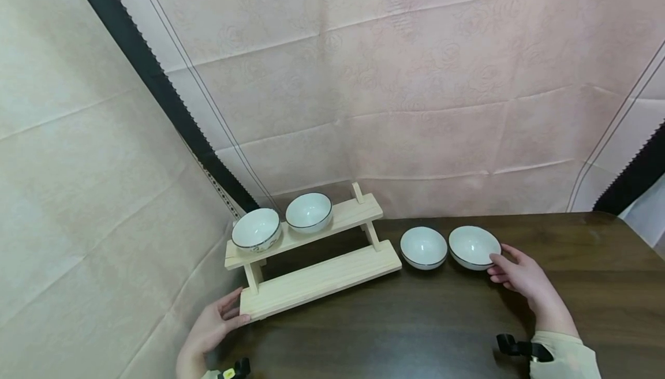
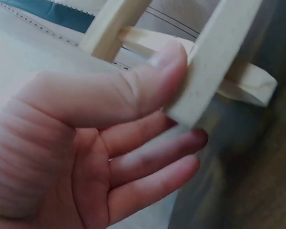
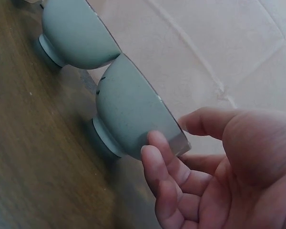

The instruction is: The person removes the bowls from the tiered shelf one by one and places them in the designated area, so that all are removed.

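Note:
My left hand (image 1: 215,322) pinches the left end of the lower board of a two-tier wooden rack (image 1: 322,278). In the left wrist view the thumb (image 2: 169,67) lies on one side of that board, with the other fingers below and behind it. My right hand (image 1: 522,278) grips the near right rim of a white bowl (image 1: 474,245), thumb at the rim and fingers against the outer wall. To its left stands another white bowl (image 1: 423,246), their rims meeting in the right wrist view. Two more bowls, one at the left end (image 1: 256,228) and one beside it (image 1: 309,210), sit upright on the upper board.
The dark wooden table (image 1: 415,321) carries the rack and the bowls. A pale cloth wall (image 1: 415,96) rises behind it, and another cloth panel (image 1: 104,194) stands close on the left. Black strips (image 1: 166,90) run along the cloth edges.

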`<state>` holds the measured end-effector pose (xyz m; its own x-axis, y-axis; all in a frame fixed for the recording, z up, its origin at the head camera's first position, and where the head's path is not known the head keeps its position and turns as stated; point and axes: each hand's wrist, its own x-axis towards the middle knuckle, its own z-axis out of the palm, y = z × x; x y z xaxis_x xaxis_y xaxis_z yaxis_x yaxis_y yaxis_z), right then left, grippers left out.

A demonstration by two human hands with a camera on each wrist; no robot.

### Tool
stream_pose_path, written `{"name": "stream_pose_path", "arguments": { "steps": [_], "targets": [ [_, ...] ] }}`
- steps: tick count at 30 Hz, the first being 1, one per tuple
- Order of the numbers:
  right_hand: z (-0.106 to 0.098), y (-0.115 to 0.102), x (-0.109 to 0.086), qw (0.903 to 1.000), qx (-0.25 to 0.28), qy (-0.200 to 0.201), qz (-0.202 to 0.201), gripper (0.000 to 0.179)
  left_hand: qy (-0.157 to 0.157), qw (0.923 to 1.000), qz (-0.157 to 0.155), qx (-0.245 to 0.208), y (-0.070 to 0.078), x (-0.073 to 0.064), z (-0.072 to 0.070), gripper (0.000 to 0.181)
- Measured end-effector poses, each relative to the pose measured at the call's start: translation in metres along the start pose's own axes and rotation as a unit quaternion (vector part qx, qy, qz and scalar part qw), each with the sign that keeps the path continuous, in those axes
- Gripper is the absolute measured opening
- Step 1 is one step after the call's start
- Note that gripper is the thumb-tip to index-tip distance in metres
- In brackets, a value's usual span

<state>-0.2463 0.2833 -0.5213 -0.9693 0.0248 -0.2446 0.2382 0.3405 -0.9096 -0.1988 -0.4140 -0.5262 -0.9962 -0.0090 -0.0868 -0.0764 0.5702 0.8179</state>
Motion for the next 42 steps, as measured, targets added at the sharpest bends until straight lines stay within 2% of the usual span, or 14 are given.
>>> {"name": "stream_pose_path", "arguments": {
  "steps": [2, 4, 8, 12, 16, 18, 22, 26, 35, 39, 42],
  "targets": [
    [0.0, -0.002, -0.002, 1.0, -0.001, 0.002, -0.002, 0.082, 0.016, 0.9997, 0.007, 0.018, 0.004, -0.001, -0.002, 0.078],
    [0.001, -0.005, -0.004, 0.9999, -0.001, 0.009, -0.008, 0.08, 0.048, 0.9981, 0.009, 0.039, 0.008, -0.001, -0.003, 0.072],
    [0.001, -0.009, -0.008, 0.9986, -0.006, 0.052, -0.012, 0.076, 0.146, 0.9879, -0.002, 0.052, 0.019, 0.003, -0.002, 0.062],
    [0.003, -0.013, -0.012, 0.9933, -0.012, 0.115, -0.01, 0.074, 0.243, 0.97, -0.013, -0.001, 0.032, 0.009, 0.004, 0.056],
    [0.005, -0.021, -0.018, 0.9878, -0.013, 0.153, -0.029, 0.07, 0.294, 0.9541, -0.009, -0.057, 0.043, 0.016, 0.009, 0.057],
    [0.007, -0.027, -0.022, 0.9861, -0.008, 0.16, -0.043, 0.067, 0.3, 0.9511, -0.005, -0.075, 0.047, 0.019, 0.01, 0.058],
    [0.011, -0.041, -0.03, 0.9829, 0.005, 0.169, -0.074, 0.063, 0.292, 0.9509, 0.004, -0.102, 0.054, 0.024, 0.011, 0.059],
    [0.015, -0.051, -0.038, 0.9805, -0.001, 0.173, -0.093, 0.061, 0.29, 0.9506, 0.003, -0.11, 0.058, 0.027, 0.012, 0.056],
    [0.03, -0.07, -0.044, 0.9791, -0.025, 0.144, -0.142, 0.053, 0.3, 0.9444, -0.015, -0.134, 0.063, 0.032, 0.015, 0.051],
    [0.042, -0.081, -0.045, 0.976, -0.028, 0.136, -0.168, 0.048, 0.296, 0.9454, -0.015, -0.136, 0.063, 0.033, 0.016, 0.052],
    [0.056, -0.09, -0.044, 0.9763, -0.029, 0.116, -0.181, 0.045, 0.291, 0.9471, -0.012, -0.134, 0.063, 0.035, 0.017, 0.052]
  ]
}}
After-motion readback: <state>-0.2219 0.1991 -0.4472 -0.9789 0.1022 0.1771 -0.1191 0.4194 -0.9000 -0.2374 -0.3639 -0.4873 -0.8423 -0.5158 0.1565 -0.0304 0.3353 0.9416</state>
